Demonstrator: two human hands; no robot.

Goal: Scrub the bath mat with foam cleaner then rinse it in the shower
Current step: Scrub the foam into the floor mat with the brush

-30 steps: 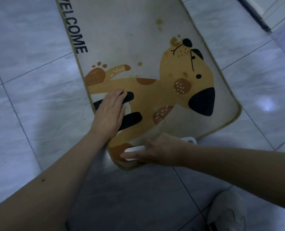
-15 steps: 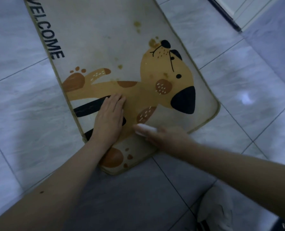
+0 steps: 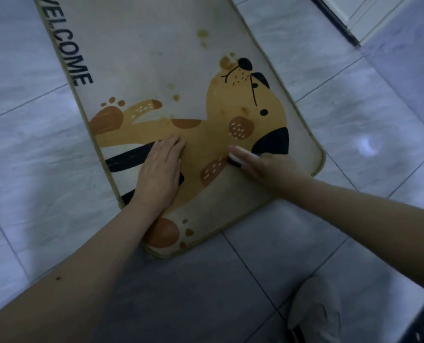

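**tilefan:** So what's actually hard to see? The bath mat [image 3: 141,58] runs off the top edge, so the far end is cut off, and "WELCOME" loses part of its first letter there.

**mopguy:** Yeah, and the brush [image 3: 235,155] is mostly buried under the right hand [image 3: 263,167]. Only a pale rounded tip with a dark underside sticks out past the fingers. The whole thing is a bit blurred, so I can't tell bristles from body. The fingers curl over it, gripping it against the mat.

**tilefan:** Left hand [image 3: 160,169]?

**mopguy:** Flat, fingers straight and together, palm pressing down on the mat over the black stripes of the cartoon dog print.

**tilefan:** Any bucket or bottle?

**mopguy:** Can't spot a container anywhere. Just the mat lying flat on the floor [image 3: 354,120], which is glossy grey marbled tile with thin grout lines.

**tilefan:** Mat texture?

**mopguy:** Soft-looking, matte cream, rounded corners with a tan bound edge. Small brownish stains dot it near the dog's nose. A pale shoe [image 3: 315,310] is cropped at the bottom edge.
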